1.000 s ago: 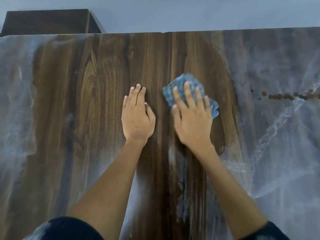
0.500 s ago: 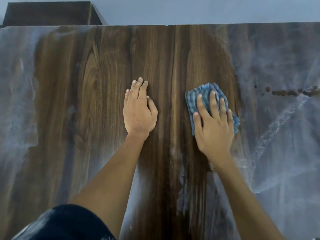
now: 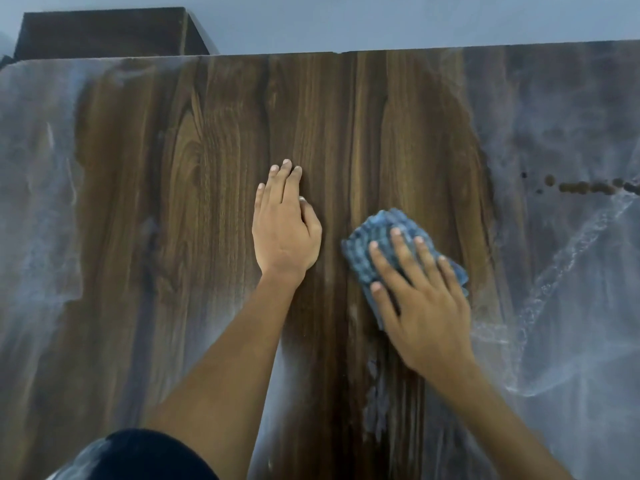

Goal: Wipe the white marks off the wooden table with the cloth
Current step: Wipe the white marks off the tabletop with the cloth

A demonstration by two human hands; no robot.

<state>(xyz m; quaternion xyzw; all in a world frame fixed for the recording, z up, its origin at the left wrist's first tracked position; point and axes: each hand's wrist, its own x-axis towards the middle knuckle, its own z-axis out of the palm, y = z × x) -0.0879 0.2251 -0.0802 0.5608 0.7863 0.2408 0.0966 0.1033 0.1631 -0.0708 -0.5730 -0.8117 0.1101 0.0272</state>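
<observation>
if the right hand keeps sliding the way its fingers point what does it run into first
Nothing solid, as far as the view shows: the right hand, flat on the cloth, points up-left over bare wooden table toward its far edge.

There is a single view, a wide-angle camera worn on the person's head, looking forward and steeply down. It sits close over the wooden table (image 3: 214,209), whose top fills nearly the whole frame and runs past the left, right and bottom edges. The table's far edge crosses near the top of the frame, bowed slightly by the lens, with a strip of pale wall (image 3: 381,19) and a dark cabinet (image 3: 104,32) beyond it at upper left. Both forearms enter from the bottom edge, reaching away from the camera. No second view shares the scene.
</observation>
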